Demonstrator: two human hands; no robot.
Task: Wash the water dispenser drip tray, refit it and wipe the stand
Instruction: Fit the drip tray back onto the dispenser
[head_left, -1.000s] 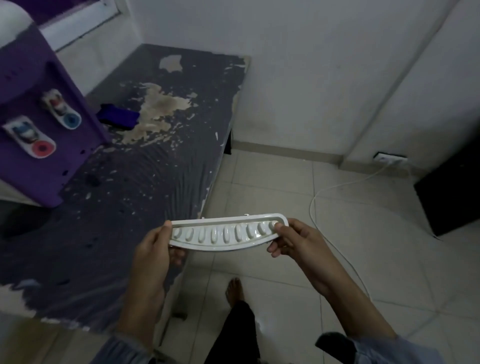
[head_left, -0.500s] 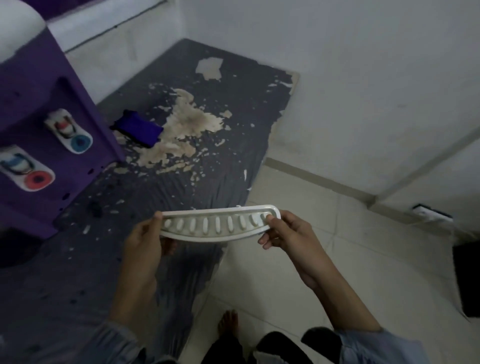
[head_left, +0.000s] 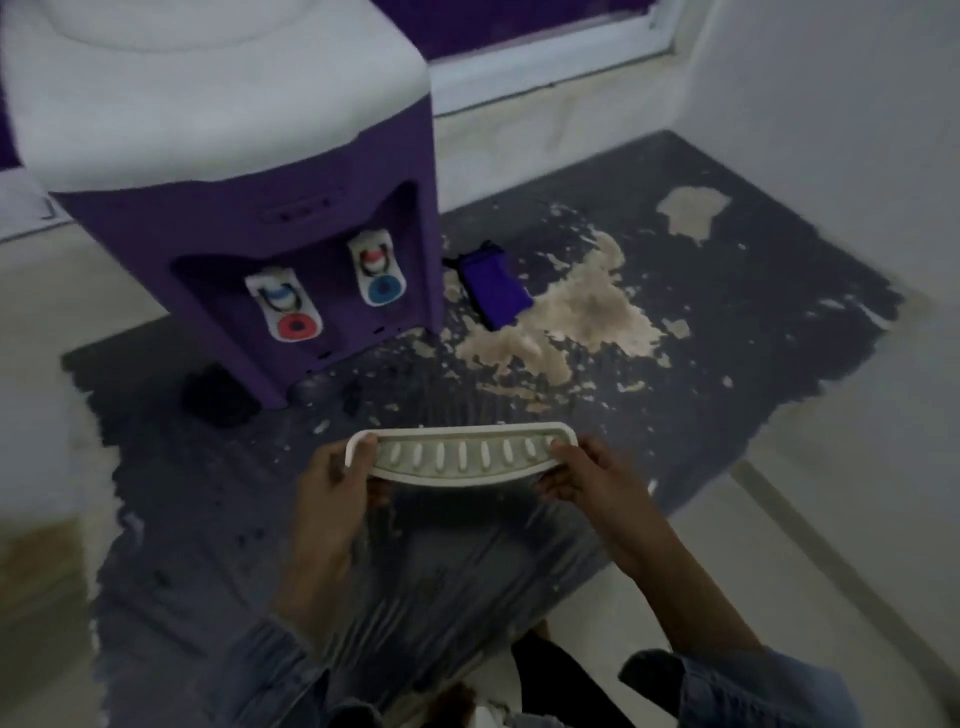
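Both hands, the left hand (head_left: 332, 480) and right hand (head_left: 587, 475), grip the ends of the white drip tray (head_left: 460, 457) just in front of the purple water dispenser (head_left: 249, 218) on the counter (head_left: 727, 312).

Drip tray (head_left: 460, 456) before dispenser (head_left: 249, 208) — stand (head_left: 675, 364) beneath

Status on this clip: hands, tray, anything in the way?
Left hand and right hand each grip one end of tray. Tray out, held over stand before dispenser. Purple item beside dispenser, off the path.
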